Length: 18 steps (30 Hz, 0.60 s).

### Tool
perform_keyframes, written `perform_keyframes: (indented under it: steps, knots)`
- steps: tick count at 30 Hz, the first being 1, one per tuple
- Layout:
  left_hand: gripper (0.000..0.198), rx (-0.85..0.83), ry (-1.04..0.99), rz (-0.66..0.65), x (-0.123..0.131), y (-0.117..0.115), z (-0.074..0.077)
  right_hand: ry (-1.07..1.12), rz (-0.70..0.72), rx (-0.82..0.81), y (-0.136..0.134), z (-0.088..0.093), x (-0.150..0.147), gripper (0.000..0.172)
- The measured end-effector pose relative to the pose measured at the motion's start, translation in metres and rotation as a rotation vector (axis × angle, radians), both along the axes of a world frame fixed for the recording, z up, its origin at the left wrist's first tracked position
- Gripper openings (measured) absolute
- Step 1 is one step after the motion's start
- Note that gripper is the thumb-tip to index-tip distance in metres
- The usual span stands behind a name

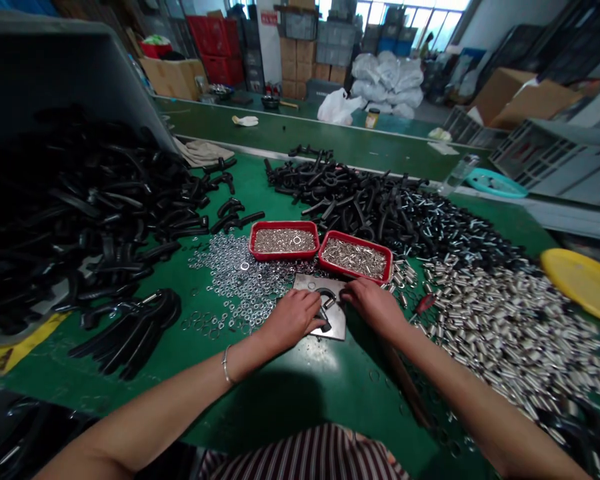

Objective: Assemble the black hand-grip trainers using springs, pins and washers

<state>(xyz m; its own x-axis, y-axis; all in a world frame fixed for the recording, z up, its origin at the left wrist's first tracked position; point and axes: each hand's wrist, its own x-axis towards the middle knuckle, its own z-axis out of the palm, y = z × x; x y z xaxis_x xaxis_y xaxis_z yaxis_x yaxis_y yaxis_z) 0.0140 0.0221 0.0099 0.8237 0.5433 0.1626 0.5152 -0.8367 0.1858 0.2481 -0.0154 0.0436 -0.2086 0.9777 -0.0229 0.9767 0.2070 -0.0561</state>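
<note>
My left hand (295, 317) is closed on a small black curved part (325, 323), pressing it against a flat metal plate (336, 327). A hook-like end of that part curls up between my two hands. My right hand (367, 300) is at the plate's right edge, its fingers pinched together; whatever they hold is hidden. Just beyond the hands stand two red trays: the left tray (253, 250) holds tiny metal pieces and a ring, the right tray (325, 263) small metal pins. Loose nuts (235, 273) are spread left of the plate.
Black handle-like parts (115, 200) spill from a grey bin (130, 87) at left. More black parts (350, 200) are heaped behind the trays. Silver cylinders (505, 327) cover the right side, near a red-handled tool (425, 303) and a yellow lid (585, 283).
</note>
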Motion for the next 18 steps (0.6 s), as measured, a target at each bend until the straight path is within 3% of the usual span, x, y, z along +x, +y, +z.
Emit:
perform_keyframes:
  steps: [4,8,13,16,18]
  knots:
    - [0.041,-0.048,-0.048,0.028,-0.009,-0.014,0.002,-0.091,-0.258,-0.038,-0.045,-0.019,0.029,0.024]
    - [0.041,-0.095,-0.146,0.08,-0.006,-0.014,-0.003,0.163,-0.316,-0.051,-0.067,-0.03,0.04,0.014]
    - [0.041,-0.102,-0.219,0.124,-0.005,-0.014,-0.012,0.639,-0.242,0.002,-0.075,-0.01,0.027,0.035]
    - [0.041,-0.115,-0.225,0.125,-0.006,-0.014,-0.013,0.631,-0.165,0.039,-0.072,0.001,0.019,0.04]
    - [0.041,-0.129,-0.235,0.133,-0.007,-0.015,-0.013,0.594,-0.111,-0.032,-0.068,0.007,0.016,0.037]
